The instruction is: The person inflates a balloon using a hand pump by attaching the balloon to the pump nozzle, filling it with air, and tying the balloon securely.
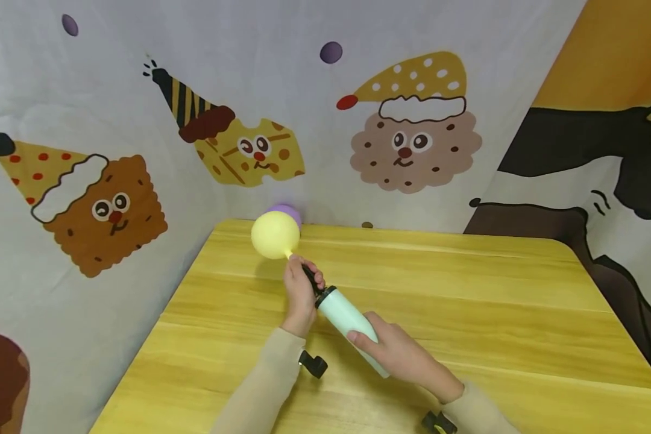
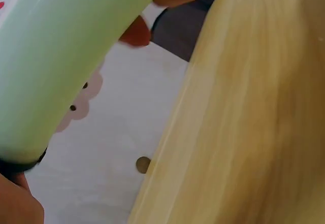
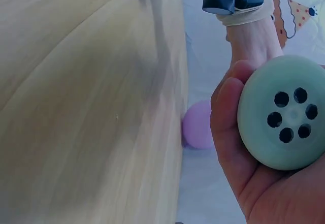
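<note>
A mint-green balloon pump (image 1: 347, 313) with a black nozzle end slants over the wooden table. My left hand (image 1: 299, 292) grips its black end, fingers curled round it. Beyond that hand a yellow balloon (image 1: 275, 235), round and partly inflated, sits on the nozzle tip, its neck at my left thumb and fingers. My right hand (image 1: 398, 349) wraps round the pump's mint barrel lower down. In the right wrist view the pump's round end (image 3: 292, 112) with several holes faces the camera, and the right fingers (image 3: 228, 117) curl along its side.
A purple balloon (image 1: 287, 212) lies at the table's back edge, partly hidden behind the yellow one. The wooden table (image 1: 466, 289) meets a cloth backdrop (image 1: 314, 175) printed with cartoon biscuits and cheese. Black cameras (image 1: 313, 364) are strapped on both wrists.
</note>
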Demonstrator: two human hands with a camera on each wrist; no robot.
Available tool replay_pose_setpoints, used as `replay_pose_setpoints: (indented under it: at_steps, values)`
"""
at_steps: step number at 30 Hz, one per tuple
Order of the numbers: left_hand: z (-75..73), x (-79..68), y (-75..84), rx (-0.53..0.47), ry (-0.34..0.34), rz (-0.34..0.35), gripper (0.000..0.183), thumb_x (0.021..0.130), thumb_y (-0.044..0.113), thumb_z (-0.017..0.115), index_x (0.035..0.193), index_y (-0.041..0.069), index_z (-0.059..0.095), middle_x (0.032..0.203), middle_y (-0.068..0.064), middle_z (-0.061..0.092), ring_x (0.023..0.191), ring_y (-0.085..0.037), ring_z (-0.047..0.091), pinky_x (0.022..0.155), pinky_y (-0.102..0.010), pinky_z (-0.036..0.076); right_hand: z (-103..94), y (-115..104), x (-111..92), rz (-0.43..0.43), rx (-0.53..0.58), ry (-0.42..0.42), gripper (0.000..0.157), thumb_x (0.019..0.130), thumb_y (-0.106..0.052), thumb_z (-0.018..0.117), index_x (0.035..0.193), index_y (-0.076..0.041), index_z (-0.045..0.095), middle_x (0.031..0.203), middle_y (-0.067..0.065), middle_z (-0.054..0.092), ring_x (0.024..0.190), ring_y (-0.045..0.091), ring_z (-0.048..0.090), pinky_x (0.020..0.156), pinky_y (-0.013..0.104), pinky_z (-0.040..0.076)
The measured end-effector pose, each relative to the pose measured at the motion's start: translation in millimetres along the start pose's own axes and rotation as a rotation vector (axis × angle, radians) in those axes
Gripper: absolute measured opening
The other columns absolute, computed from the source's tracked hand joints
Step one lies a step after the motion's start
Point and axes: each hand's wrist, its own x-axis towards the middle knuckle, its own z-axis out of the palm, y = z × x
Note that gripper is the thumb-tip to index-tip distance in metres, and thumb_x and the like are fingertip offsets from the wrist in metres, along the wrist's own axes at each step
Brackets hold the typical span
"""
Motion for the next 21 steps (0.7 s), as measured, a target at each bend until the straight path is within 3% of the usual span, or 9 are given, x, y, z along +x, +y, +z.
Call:
replay_pose_setpoints:
  at_steps: [4,11,16,21]
  values:
    - [-6.3,12.5,9.1,-0.027,0.027,0.015,0.044,0.114,0.029,0.028,0.081,0.008,0.048,0.064,0.0,0.051,0.047,-0.008,0.047,0.043,-0.02,0.041,-5.0,4.6,-12.6,0.005,-0.019,0.002,0.052,0.107,-0.045,0.055,0.135,-0.001,0.054,0.089,0.003,0.066,0.068,0.013,0.063,0.054,0.031,0.054]
    - [-30.2,30.2,23.8,-0.085,0.113,0.077,0.044,0.115,0.026,0.028,0.08,0.007,0.047,0.063,0.001,0.049,0.048,-0.007,0.046,0.042,-0.018,0.039,-16.6,20.9,-43.0,-0.012,-0.059,-0.047,0.049,0.107,-0.042,0.056,0.138,-0.004,0.054,0.093,-0.002,0.065,0.071,0.007,0.059,0.058,0.028,0.052]
    - [-36.4,27.2,14.7,-0.096,0.126,0.061,0.042,0.115,0.022,0.026,0.082,0.008,0.047,0.066,0.0,0.049,0.049,-0.008,0.046,0.043,-0.018,0.039,-14.5,29.9,-46.0,-0.032,-0.06,-0.054,0.039,0.108,-0.041,0.056,0.129,-0.008,0.056,0.086,-0.007,0.061,0.069,0.005,0.057,0.059,0.026,0.05]
    - [-27.1,18.2,1.6,-0.081,0.111,0.046,0.042,0.115,0.026,0.027,0.083,0.008,0.048,0.067,0.0,0.049,0.05,-0.008,0.047,0.044,-0.019,0.041,-7.2,29.8,-36.8,-0.028,-0.091,-0.032,0.043,0.107,-0.044,0.056,0.128,-0.007,0.056,0.085,-0.006,0.06,0.068,0.005,0.056,0.058,0.026,0.049]
